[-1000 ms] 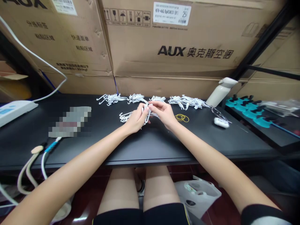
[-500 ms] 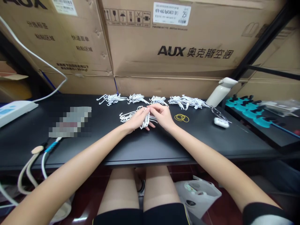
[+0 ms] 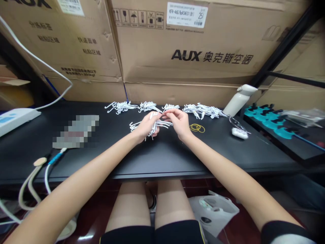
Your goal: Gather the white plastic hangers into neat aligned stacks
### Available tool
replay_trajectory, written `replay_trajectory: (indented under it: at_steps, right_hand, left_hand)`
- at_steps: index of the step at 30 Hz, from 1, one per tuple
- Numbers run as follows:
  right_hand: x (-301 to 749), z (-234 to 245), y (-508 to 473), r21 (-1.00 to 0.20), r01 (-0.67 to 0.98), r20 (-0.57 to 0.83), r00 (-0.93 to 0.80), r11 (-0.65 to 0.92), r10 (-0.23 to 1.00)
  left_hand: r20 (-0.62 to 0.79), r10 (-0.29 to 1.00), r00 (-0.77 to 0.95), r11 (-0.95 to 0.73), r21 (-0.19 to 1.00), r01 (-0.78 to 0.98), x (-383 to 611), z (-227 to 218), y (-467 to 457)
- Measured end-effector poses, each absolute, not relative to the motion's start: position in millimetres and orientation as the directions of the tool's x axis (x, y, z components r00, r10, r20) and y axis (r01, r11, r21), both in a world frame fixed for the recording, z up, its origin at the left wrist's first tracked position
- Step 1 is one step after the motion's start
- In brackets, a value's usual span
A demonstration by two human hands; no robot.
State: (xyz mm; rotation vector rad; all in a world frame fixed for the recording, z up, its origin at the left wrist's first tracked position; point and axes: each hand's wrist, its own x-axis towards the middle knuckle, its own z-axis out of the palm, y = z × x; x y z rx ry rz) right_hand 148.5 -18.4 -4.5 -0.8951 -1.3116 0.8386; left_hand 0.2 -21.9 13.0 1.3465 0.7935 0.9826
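Note:
A bundle of white wire hooks (image 3: 153, 128) is wrapped by the fingers of my left hand (image 3: 148, 126), just above the black table. Its hook ends point left and downward, while straight ends stick out to the right. My right hand (image 3: 179, 122) is beside the bundle with thumb and fingertips pinched together near my left thumb. What is in that pinch is too small to make out. Behind my hands lie more bunches of white wire hooks (image 3: 122, 107) in a row. Several yellow rubber bands (image 3: 197, 127) lie right of my right hand.
Large cardboard boxes (image 3: 193, 71) stand behind the black table (image 3: 162, 159). On the right are a white bottle (image 3: 240, 99), a small white case (image 3: 239, 133) and a turquoise rack (image 3: 269, 118). A pixelated flat object (image 3: 77, 132) with cables and a white power strip (image 3: 17, 120) sit left.
My left hand has turned and closed round the bundle. My right hand has shifted slightly right and up, its fingers now pinched beside my left thumb.

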Motion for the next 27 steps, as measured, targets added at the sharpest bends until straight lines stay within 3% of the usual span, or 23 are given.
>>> replay_trajectory:
  at_steps: [3,6,9,12,16,27]
  right_hand:
    - [152.5,-9.0,-13.4,-0.909,0.051,0.416,0.143,0.413,0.898]
    - [151.8,-13.1,-14.6,-0.876,0.217,0.449,0.045,0.43,0.892]
    - [146.1,-14.3,-22.5,-0.817,0.326,0.474,-0.089,0.475,0.876]
    - [140.7,-14.0,-30.2,-0.798,0.303,0.466,-0.237,0.521,0.852]
    - [138.0,-15.0,-32.3,-0.804,0.231,0.444,-0.381,0.548,0.811]
    - [132.8,-22.6,-24.1,-0.837,0.215,0.439,-0.287,0.503,0.852]
  left_hand:
    - [0.104,0.893,0.437,-0.004,0.975,-0.224,-6.2,25.4,-21.9]
    - [0.087,0.908,0.41,0.054,0.946,-0.32,-18.1,40.2,-17.2]
    - [0.105,0.961,0.257,0.018,0.9,-0.437,-34.0,50.6,-6.1]
    - [0.118,0.986,0.117,-0.049,0.881,-0.47,-46.0,50.7,6.0]
    - [0.003,0.994,0.106,0.046,0.888,-0.458,-46.6,37.4,14.8]
    - [0.024,0.977,0.213,0.052,0.938,-0.343,-33.9,22.2,8.9]
